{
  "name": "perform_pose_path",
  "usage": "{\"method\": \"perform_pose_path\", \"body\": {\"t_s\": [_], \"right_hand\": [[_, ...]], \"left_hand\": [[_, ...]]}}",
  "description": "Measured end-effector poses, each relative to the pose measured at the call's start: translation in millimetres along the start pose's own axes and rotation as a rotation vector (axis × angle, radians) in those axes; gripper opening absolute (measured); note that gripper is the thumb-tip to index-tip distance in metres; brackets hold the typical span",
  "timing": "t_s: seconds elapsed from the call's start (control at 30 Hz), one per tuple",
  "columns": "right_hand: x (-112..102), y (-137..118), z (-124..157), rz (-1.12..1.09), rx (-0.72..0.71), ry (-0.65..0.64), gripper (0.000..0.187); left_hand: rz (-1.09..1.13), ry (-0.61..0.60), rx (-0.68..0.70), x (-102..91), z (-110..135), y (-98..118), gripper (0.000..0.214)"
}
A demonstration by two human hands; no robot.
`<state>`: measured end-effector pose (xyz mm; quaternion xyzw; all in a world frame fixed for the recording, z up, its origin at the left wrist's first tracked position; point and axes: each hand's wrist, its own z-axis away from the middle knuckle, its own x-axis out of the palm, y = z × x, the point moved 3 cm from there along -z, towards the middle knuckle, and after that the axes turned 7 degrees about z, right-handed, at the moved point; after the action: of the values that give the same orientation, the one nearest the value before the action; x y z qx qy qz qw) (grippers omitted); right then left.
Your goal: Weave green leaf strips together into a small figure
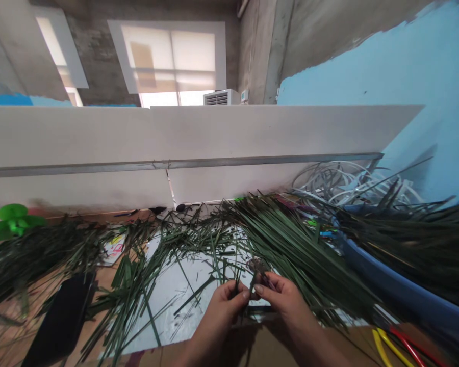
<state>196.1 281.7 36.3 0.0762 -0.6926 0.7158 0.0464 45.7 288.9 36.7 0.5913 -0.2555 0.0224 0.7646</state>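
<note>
Close together at the front middle, my left hand [225, 304] and my right hand [285, 294] both pinch green leaf strips [253, 283] between thumb and fingers. Short ends of the strips stick up from my left fingertips. A small brownish, wiry tangle [257, 265] shows at my right fingers; whether it is part of the held piece I cannot tell. Beneath the hands lies a white sheet [172, 285] strewn with leaf scraps. A large fan of long green leaves [286, 234] spreads just beyond and to the right of my right hand.
A blue tub [390, 285] full of dark leaves stands at right. Coiled white straps [340, 181] lie behind it. Yellow handles [390, 346] and a red handle [407, 346] are front right. At left are a black phone [63, 318], leaf heaps and a green plastic object [13, 221]. A white partition [214, 132] borders the back.
</note>
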Motion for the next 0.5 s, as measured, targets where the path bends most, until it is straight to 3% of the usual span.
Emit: {"method": "perform_pose_path", "body": {"t_s": [0.2,0.5], "right_hand": [[-4.1,10.1,-2.1,0.005,-0.020,-0.004,0.026],[0.4,4.3,0.4,0.067,-0.016,-0.006,0.032]], "left_hand": [[0.038,0.004,0.022,3.4,1.3,2.1,0.040],[0.000,0.009,0.052,2.4,-0.2,5.1,0.040]]}}
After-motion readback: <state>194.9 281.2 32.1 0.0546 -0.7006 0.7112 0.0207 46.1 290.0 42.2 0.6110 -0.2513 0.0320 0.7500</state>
